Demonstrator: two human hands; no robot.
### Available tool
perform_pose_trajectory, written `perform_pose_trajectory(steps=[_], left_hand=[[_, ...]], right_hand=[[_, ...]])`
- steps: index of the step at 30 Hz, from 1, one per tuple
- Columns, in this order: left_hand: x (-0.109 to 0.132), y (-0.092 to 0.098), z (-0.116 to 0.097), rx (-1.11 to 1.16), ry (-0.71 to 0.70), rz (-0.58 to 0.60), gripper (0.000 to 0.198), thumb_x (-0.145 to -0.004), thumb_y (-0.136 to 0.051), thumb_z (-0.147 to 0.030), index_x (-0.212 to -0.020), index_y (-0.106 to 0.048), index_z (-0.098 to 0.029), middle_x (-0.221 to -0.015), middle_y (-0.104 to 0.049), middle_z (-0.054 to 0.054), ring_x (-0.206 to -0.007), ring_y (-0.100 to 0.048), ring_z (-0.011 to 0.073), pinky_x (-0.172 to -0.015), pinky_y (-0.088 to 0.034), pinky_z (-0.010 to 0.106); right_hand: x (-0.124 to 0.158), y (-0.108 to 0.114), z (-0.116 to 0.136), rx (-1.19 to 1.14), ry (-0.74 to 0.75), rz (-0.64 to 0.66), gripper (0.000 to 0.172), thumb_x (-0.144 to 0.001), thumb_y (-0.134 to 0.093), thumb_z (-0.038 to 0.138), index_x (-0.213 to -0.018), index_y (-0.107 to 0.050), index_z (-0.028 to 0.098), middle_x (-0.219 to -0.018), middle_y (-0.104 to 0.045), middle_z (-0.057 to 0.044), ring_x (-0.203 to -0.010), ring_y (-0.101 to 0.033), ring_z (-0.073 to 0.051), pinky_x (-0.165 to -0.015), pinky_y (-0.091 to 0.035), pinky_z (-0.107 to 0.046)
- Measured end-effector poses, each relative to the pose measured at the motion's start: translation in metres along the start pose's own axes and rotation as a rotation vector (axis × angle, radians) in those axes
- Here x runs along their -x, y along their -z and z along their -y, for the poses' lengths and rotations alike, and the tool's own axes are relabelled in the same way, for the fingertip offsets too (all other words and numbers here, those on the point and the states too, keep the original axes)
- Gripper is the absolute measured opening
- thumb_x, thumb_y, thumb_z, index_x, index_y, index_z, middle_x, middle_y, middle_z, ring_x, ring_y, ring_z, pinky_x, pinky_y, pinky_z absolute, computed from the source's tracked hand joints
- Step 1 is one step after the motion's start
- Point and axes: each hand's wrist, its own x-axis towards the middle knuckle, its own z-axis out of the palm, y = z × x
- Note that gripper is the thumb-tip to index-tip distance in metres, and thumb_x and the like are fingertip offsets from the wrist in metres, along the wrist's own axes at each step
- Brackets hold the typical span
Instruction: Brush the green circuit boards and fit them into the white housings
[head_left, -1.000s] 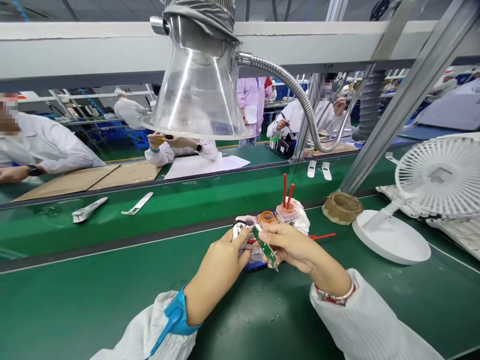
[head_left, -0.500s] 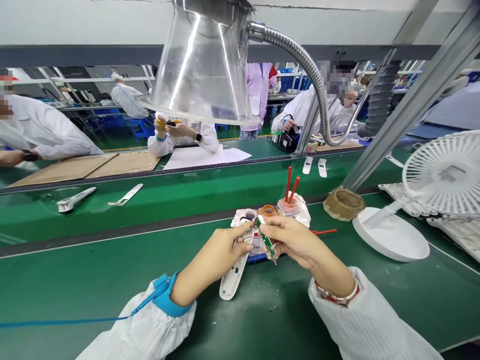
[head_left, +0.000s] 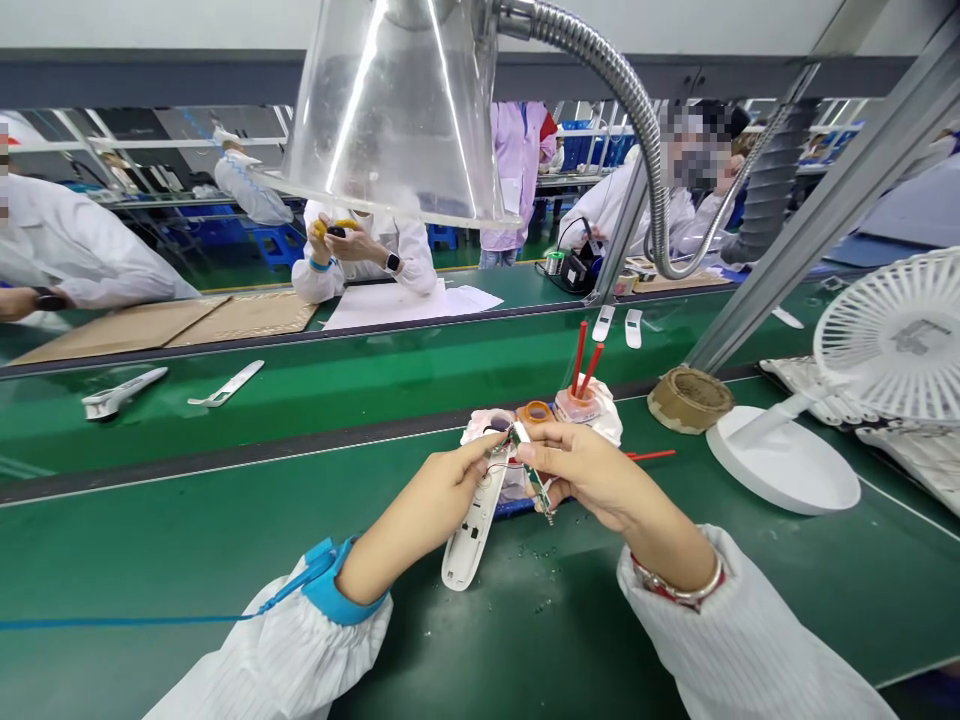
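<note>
My left hand [head_left: 420,510] is shut on a long white plastic housing [head_left: 472,530], whose narrow end points toward me. My right hand [head_left: 592,475] pinches a narrow green circuit board [head_left: 534,482] between thumb and fingers. The board's upper end sits close to the housing's top, and thin coloured wires [head_left: 499,467] run between them. The fingers hide part of the board and the wire joins. A blue wrist strap [head_left: 330,580] circles my left wrist, with its cord trailing left.
Behind my hands stand a pot with red sticks [head_left: 577,405] and an orange ring [head_left: 536,412] on white cloth. A tape roll [head_left: 690,400] and a white fan [head_left: 896,335] are at right. A clear extractor hood [head_left: 390,120] hangs above. Co-workers sit beyond the belt.
The white housing has swung down, and its long body now shows below my left hand. The view has tilted lower, and both hands have stayed close together on the same items.
</note>
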Motion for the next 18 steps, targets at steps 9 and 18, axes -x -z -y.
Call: perform_pose_trajectory(steps=[9, 18], left_hand=[[-0.001, -0.004, 0.008, 0.038, -0.017, -0.090, 0.044, -0.080, -0.049, -0.019, -0.124, -0.052, -0.025, -0.103, -0.067, 0.003, -0.070, -0.059, 0.0161, -0.063, -0.045, 0.027], [-0.005, -0.022, 0.001, -0.213, -0.200, -0.179, 0.038, -0.082, -0.036, -0.006, -0.106, -0.064, -0.017, -0.094, -0.068, 0.008, -0.082, -0.061, 0.0189, -0.073, -0.045, 0.029]], right_hand=[[-0.002, -0.001, 0.002, 0.017, 0.009, 0.002, 0.047, -0.066, -0.075, 0.046, -0.095, -0.060, 0.013, -0.076, -0.057, -0.003, -0.060, -0.058, -0.011, -0.045, -0.052, -0.018], [-0.003, -0.014, -0.007, 0.188, 0.096, -0.178, 0.037, -0.068, -0.073, 0.037, -0.095, -0.059, 0.016, -0.081, -0.058, -0.002, -0.061, -0.057, -0.011, -0.048, -0.054, -0.021]])
